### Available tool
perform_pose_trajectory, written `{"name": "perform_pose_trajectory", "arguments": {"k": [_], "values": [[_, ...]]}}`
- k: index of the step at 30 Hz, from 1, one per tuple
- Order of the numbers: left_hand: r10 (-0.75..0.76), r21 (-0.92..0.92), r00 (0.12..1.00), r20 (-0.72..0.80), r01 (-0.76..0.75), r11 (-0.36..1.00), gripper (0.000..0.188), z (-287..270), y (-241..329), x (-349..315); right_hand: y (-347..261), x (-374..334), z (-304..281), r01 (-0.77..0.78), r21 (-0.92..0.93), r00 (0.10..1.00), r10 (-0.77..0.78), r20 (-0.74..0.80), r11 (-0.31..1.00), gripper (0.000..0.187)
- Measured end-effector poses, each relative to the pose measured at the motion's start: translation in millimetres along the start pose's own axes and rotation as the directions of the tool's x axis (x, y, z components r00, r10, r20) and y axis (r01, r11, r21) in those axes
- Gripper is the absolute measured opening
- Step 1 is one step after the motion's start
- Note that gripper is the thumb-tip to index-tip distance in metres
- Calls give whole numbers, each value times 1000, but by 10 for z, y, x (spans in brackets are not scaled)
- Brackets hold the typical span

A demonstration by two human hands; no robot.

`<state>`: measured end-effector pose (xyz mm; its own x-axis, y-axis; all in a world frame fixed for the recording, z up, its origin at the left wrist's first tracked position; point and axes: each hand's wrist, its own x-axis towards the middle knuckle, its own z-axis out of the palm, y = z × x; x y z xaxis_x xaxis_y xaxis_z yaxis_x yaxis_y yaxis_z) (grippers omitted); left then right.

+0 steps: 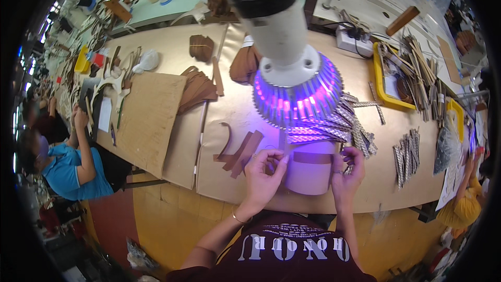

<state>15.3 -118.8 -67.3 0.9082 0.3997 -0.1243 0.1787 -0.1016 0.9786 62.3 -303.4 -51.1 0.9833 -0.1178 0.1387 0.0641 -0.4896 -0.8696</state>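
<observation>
Under a lamp glowing purple (pixel 298 91), a pale block or board with a rounded front (pixel 308 180) lies on the table before me. Across its top runs a flat brown strip (pixel 312 157). My left hand (pixel 265 176) is at the block's left side, thumb and forefinger pinched together near the strip's left end. At the right side my right hand (pixel 348 173) has its fingers curled in. What either hand holds, if anything, is too small to make out. Loose brown strips (pixel 242 151) lie left of my left hand. Woven patterned strips (pixel 334 128) are heaped behind the block.
More woven strips (pixel 407 156) lie at the right, before a yellow tray (pixel 387 103) of strips. A cardboard sheet (pixel 148 117) and brown leather-like pieces (pixel 197 90) lie at the left. A person in blue (pixel 78 169) sits left; another in yellow (pixel 462 206) is right.
</observation>
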Motion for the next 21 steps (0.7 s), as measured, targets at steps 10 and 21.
{"name": "perform_pose_trajectory", "arguments": {"k": [10,21], "values": [[115,621,918,379,-344,704,26,-936,28,41,-207,-147,-271,329,61,943,-326,-65,942,8],[143,366,754,641,-464,807,14,-1049,609,-104,-907,-95,57,601,134,556,-533,638,788,40]]}}
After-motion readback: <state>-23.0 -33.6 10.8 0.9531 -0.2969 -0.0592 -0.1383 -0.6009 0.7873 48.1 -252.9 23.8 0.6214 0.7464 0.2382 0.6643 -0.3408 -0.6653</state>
